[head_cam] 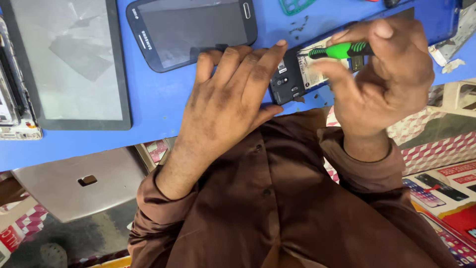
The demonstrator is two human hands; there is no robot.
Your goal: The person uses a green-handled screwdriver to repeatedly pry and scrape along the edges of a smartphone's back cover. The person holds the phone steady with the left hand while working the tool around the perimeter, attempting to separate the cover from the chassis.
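Blue table (pixel 158 99) fills the top of the view, and it carries one tablet (pixel 64 59) at left, screen up and dark, with one dark phone (pixel 191 30) lying face up just right of it. Below the table edge sits one grey stool (pixel 79 183), and a brown shirt (pixel 277 198) covers the lower middle. Two hands are at work. Left hand (pixel 225 99) lies flat, fingers spread, palm down on the table, fingertips touching the left end of one opened phone (pixel 292 74) that lies back up, cover off, at the near table edge. Right hand (pixel 386 74) is curled closed around one green-handled screwdriver (pixel 339 50), held across the opened phone, tip hidden. One teal plastic tool (pixel 295 6) is at the top edge, with a few tiny dark bits (pixel 299 26) below it, too small to count surely.
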